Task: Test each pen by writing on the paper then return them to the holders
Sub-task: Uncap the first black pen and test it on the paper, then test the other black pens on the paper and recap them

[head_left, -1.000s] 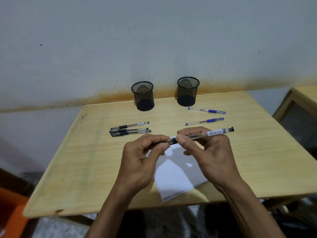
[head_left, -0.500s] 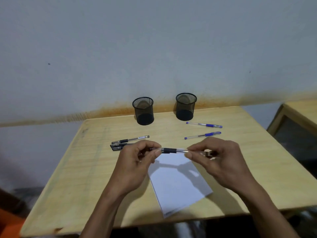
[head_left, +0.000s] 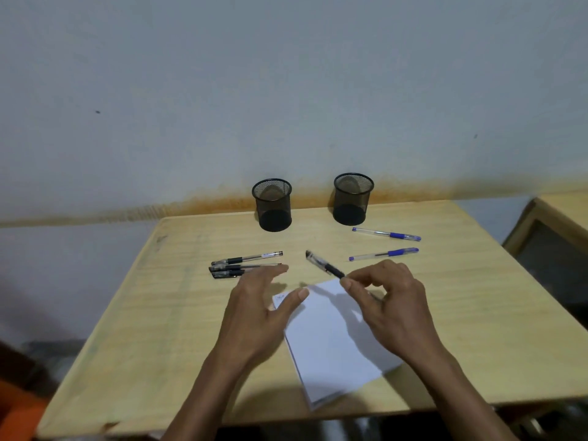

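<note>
The fingers (head_left: 350, 283) of the right hand (head_left: 394, 310) pinch the lower part of a black gel pen with a clear barrel (head_left: 324, 265), thumb and index finger closed on it just behind its black rubber grip. The pen is lifted above the table and points away from the person, up and to the left, with its tip end over bare wood between the two groups of pens. The left hand (head_left: 257, 316) is loose and holds nothing; its fingers are spread, the thumb lies over the far left corner of the white sheet of paper (head_left: 334, 351), and the fingertips reach near the black pens.

The paper lies tilted on the pale wooden table (head_left: 152, 329), close to the near edge. At its far left corner there is a small mark or print, too blurred for reading.

Three black gel pens (head_left: 241, 265) lie side by side on the left part of the table. The farthest of them has a white label on the barrel, but the writing on it is too small to read. Two blue pens with clear barrels (head_left: 385, 244) lie on the right, a little apart from each other.

At the far edge, near the wall, stand two black wire-mesh pen holders (head_left: 272, 205), upright and well apart.
</note>
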Motion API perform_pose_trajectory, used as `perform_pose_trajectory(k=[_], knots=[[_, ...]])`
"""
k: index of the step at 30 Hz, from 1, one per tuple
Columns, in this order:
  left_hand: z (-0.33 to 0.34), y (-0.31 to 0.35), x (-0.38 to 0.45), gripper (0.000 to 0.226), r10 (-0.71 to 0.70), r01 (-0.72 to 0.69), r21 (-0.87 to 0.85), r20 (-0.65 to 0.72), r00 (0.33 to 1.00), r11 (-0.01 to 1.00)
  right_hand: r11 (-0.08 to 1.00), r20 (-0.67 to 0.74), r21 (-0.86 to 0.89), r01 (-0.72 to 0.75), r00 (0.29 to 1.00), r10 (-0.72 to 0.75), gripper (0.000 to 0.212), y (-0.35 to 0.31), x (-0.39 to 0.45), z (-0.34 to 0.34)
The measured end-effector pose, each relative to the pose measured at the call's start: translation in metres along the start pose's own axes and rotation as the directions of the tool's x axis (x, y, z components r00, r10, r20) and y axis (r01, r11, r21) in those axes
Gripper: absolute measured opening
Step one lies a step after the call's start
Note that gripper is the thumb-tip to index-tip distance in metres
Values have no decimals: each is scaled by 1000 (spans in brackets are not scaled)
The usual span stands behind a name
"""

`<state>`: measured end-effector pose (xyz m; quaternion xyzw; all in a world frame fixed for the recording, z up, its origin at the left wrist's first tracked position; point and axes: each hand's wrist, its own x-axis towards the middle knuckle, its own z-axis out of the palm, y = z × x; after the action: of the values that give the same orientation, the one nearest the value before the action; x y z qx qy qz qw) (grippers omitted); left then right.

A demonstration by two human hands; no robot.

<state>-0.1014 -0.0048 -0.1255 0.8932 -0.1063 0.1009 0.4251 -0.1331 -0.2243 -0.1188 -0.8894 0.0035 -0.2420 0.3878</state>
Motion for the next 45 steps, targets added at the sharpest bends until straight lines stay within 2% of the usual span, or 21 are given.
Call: perform_pose_trajectory(k=[4,8,13,16,21,28,31,34,38,41,45], knots=[[19,-25,2,62,85,-120,242,150,985,963,984,-25,-2,-180,983,179,12,5,24,11],[27,-37,8,71,39,-157,411,282,959,898,957,-13,-93,-274,962,274,21,1,53,37],[27,-41,11,74,22,-222,476,390,921,851,895,10,-284,-345,932,362,25,-5,83,78],[28,-44,10,74,44,-244,469,398,916,849,853,11,-383,-354,922,388,25,-6,90,96],[34,-55,6,68,239,-352,423,298,924,835,807,-18,-498,-319,934,357,26,0,85,115],[36,-56,9,69,211,-339,466,305,929,818,791,-23,-535,-296,941,337,31,-1,85,114],[36,-58,8,67,225,-337,459,282,933,822,839,-20,-496,-225,969,248,36,-8,87,110],[36,-59,5,64,254,-350,437,264,931,829,908,156,-419,5,985,67,35,-21,96,114],[33,-56,5,67,210,-328,447,293,933,832,924,390,-326,197,919,-58,30,-34,115,136],[32,-53,5,70,179,-312,458,309,934,832,903,456,-348,252,887,-72,28,-33,125,151],[30,-49,6,71,150,-290,447,322,935,846,893,474,-350,282,876,-90,25,-29,130,157]])
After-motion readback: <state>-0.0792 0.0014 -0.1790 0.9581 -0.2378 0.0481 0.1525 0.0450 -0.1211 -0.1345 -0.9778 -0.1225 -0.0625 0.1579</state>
